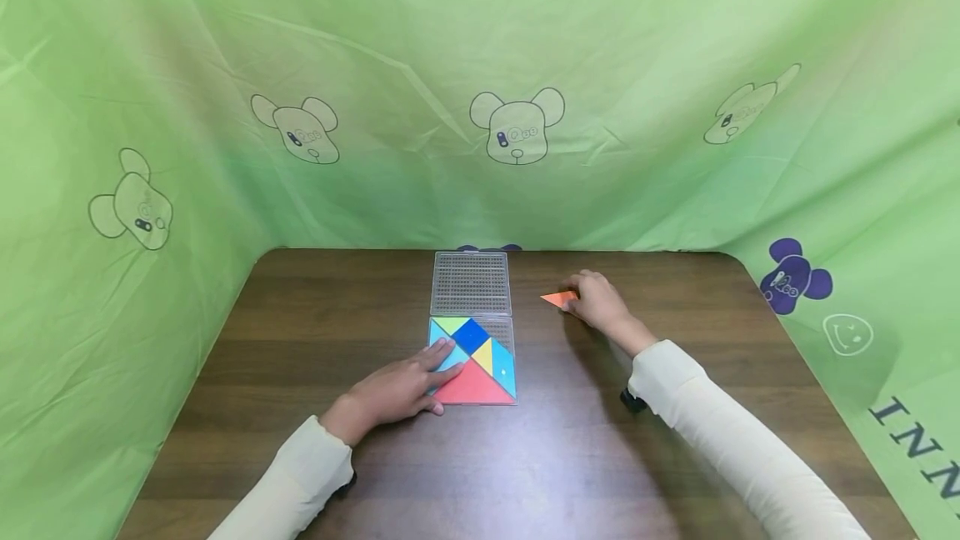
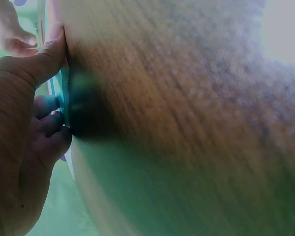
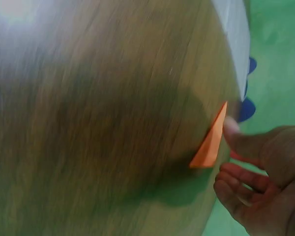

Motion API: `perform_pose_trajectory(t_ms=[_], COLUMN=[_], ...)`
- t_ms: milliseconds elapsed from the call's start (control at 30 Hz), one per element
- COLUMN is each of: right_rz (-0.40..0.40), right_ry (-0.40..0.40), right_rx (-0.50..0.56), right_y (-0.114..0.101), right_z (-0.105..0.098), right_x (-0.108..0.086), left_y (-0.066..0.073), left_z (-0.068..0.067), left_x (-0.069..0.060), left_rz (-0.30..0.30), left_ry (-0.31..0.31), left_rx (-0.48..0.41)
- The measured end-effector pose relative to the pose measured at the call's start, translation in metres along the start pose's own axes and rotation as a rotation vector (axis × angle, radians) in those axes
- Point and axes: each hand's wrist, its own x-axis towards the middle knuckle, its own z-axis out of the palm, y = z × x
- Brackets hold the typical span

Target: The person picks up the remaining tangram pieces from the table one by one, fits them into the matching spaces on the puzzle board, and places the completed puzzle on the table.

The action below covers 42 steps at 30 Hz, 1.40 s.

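Observation:
An orange triangle tangram piece (image 1: pixel 558 299) (image 3: pixel 210 145) is pinched by my right hand (image 1: pixel 597 301) (image 3: pixel 265 172), to the right of the clear plastic case. In the case's near half (image 1: pixel 501 329) lie a blue square (image 1: pixel 472 336), a red triangle (image 1: pixel 476 385), a yellow triangle (image 1: pixel 484 357), a light blue parallelogram (image 1: pixel 503 367), a lime triangle (image 1: pixel 452 324) and light blue pieces partly covered by fingers. My left hand (image 1: pixel 401 390) (image 2: pixel 27 108) rests on the case's left side, fingers extended over the pieces, thumb at the near edge. A bare corner shows at the near half's upper right.
The case's see-through gridded lid (image 1: pixel 471 283) lies open flat behind the near half, close to the far table edge. Beneath everything is a brown wood-grain table (image 1: pixel 337 307). Green cloth (image 1: pixel 405 40) with bear drawings encloses the back and sides.

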Motion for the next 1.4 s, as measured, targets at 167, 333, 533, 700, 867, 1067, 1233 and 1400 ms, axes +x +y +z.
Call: perform_pose_trajectory(t_ms=[167, 333, 533, 700, 867, 1067, 1233, 1400], right_rz=[-0.037, -0.087, -0.066, -0.009, 0.032, -0.017, 0.014, 0.112], right_ry=[-0.027, -0.014, 0.008, -0.039, -0.092, -0.024, 0.031, 0.021], right_rx=[-0.039, -0.084, -0.078, -0.073, -0.009, 0.014, 0.114, 0.281], right_y=[0.010, 0.011, 0.013, 0.017, 0.018, 0.014, 0.011, 0.008], right_z=[0.003, 0.005, 0.005, 0.003, -0.002, -0.013, -0.021, -0.025], right_x=[0.003, 0.006, 0.008, 0.009, 0.008, 0.006, 0.006, 0.004], left_y=[0.000, 0.000, 0.001, 0.001, 0.001, 0.000, 0.001, 0.000], left_z=[0.000, 0.000, 0.000, 0.000, 0.001, 0.001, 0.000, 0.000], left_x=[0.000, 0.000, 0.002, 0.002, 0.002, 0.002, 0.001, 0.000], left_rz=[-0.005, -0.006, -0.003, -0.004, -0.015, -0.014, -0.011, -0.008], left_ry=[-0.008, -0.012, -0.012, -0.017, -0.028, -0.017, -0.016, -0.008], left_rx=[-0.007, -0.007, -0.004, -0.012, -0.012, -0.016, -0.016, -0.010])
